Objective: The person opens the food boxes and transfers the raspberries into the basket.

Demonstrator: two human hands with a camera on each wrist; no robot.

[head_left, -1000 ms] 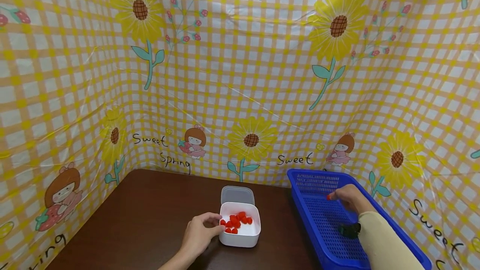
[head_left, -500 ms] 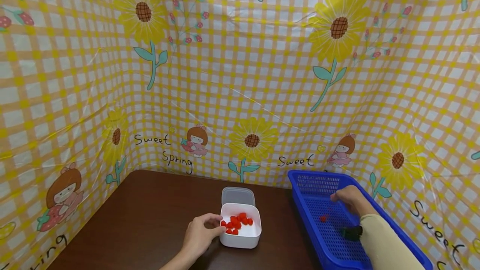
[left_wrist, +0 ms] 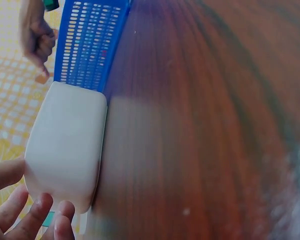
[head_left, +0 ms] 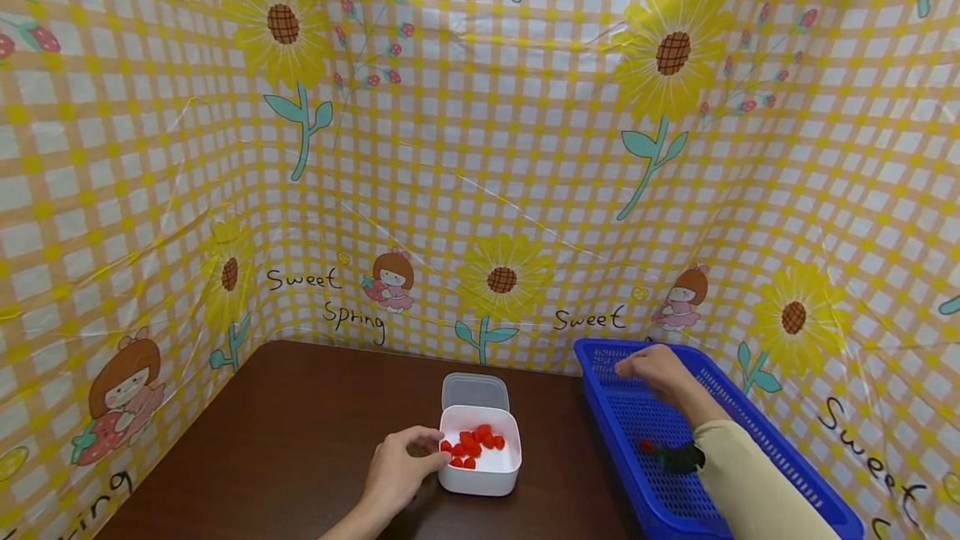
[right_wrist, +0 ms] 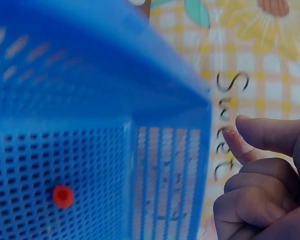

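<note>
My left hand (head_left: 401, 467) holds the near left corner of a small white box (head_left: 480, 482), thumb and forefinger at its rim. In the left wrist view, its fingertips (left_wrist: 42, 200) bend against the white wall. Several small red berries (head_left: 471, 443) lie inside the box. My right hand (head_left: 656, 369) hovers over the far left part of the blue basket with nothing in its grasp. In the right wrist view, its thumb and forefinger (right_wrist: 235, 140) stand slightly apart, the other fingers folded. One red berry (right_wrist: 63, 196) lies on the basket's perforated floor.
The long blue basket (head_left: 611, 440) stands along the right side of the dark brown table (head_left: 315, 423). A translucent lid (head_left: 476, 391) is just behind the box. A dark green wrist camera (head_left: 678, 458) sits at the right sleeve. Patterned cloth (head_left: 420, 190) encloses the table.
My right hand has let go of a red berry, which dropped to the basket floor. The hand then moved left and up. My left hand and the box have not moved.
</note>
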